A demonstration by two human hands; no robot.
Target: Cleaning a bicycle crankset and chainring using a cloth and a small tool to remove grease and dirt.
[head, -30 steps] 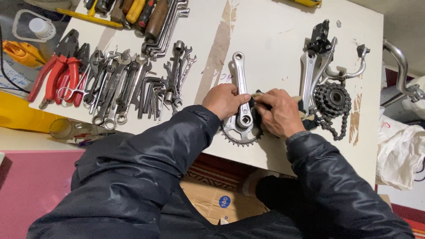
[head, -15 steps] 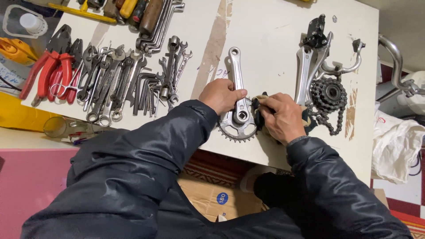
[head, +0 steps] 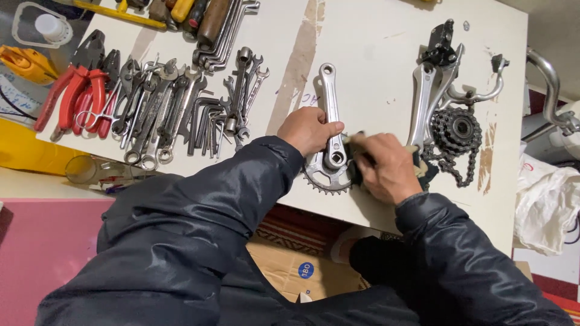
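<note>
Left hand (head: pixel 309 130) is clamped on the silver crank arm (head: pixel 329 108) just above its chainring (head: pixel 326 176), pinning it flat near the front edge of the white counter (head: pixel 374 54). Right hand (head: pixel 386 166) is closed around a dark rag (head: pixel 356 169) pressed against the crank's hub end. Best bet: keep that left grip firm so the crank doesn't spin, and keep fingers off the teeth. Freewheel and chain (head: pixel 456 136) sit right of the crank, wrenches (head: pixel 181 108) well left.
</note>
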